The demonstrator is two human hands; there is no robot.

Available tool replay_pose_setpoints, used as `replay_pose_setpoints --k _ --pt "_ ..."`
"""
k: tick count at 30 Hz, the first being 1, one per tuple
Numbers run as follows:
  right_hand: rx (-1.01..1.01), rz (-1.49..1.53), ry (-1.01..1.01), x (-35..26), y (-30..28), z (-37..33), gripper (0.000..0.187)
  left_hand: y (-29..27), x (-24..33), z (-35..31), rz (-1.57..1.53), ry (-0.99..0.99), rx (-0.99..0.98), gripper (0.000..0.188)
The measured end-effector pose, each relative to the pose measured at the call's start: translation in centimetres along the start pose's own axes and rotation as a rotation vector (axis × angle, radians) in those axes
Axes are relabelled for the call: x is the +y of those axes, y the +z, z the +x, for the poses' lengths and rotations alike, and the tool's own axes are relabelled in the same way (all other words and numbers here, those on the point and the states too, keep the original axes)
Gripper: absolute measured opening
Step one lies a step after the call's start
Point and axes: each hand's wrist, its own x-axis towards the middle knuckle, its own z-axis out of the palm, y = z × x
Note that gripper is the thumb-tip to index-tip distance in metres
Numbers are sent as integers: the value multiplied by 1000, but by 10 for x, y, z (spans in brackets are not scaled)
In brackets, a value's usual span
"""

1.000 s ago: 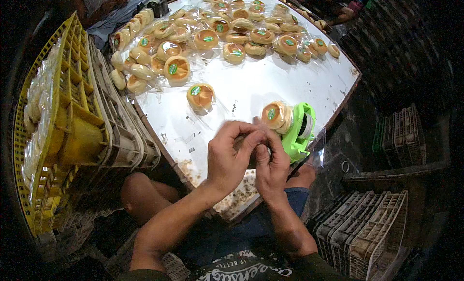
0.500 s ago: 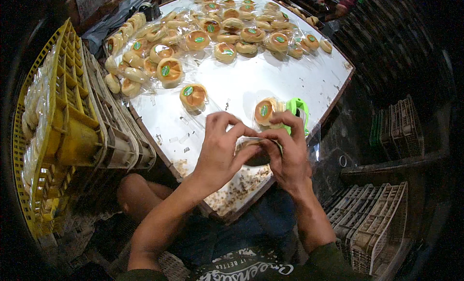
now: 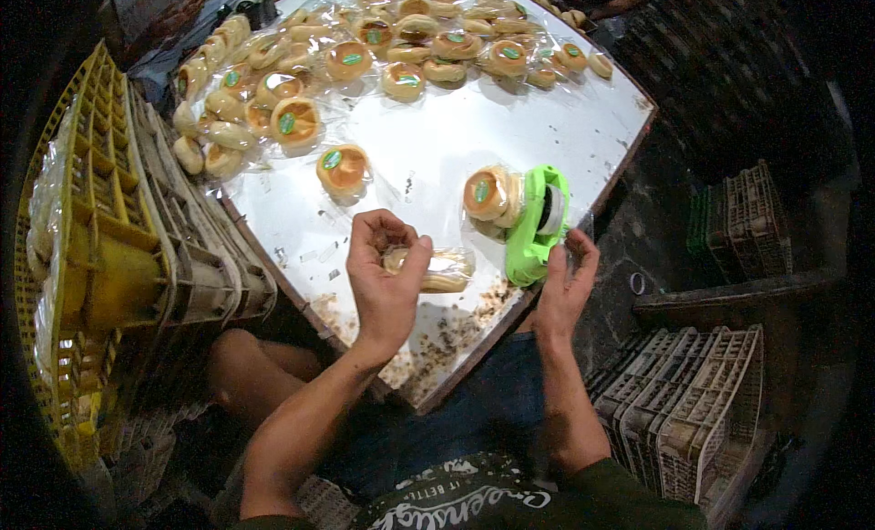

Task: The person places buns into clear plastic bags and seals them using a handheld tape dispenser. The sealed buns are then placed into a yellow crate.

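Observation:
My left hand (image 3: pixel 387 279) is closed on a wrapped bun (image 3: pixel 447 269), held edge-on in clear plastic near the table's front corner. Beside the right edge of the table, my right hand (image 3: pixel 564 288) has its thumb and fingers apart, close to the lower end of a bright green tape dispenser (image 3: pixel 526 246). No object shows in that hand. Against the dispenser's left side sits a small stack of wrapped buns (image 3: pixel 488 195), the top one bearing a green label. Another labelled, wrapped bun (image 3: pixel 344 172) lies alone, farther to the left.
Many wrapped buns (image 3: pixel 401 81) crowd the far part of the white table (image 3: pixel 415 147). Stacked crates, the outer one yellow (image 3: pixel 109 220), stand close on the left. More plastic crates (image 3: pixel 679 398) are on the right floor. Other people are partly visible beyond the table.
My hands, together at the bun before, have parted. The right moved rightward to the green dispenser, while the left keeps the bun and shifted slightly left. The view has shifted somewhat.

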Motion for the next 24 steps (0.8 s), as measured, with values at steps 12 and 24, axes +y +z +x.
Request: replay_pose_setpoints --k 12,24 --pt "-15 -236 197 46 -37 10 33 15 -12 11 -30 -93 -15 20" --pt "-346 306 108 -68 70 -47 22 11 -19 4 9 -131 36 19"
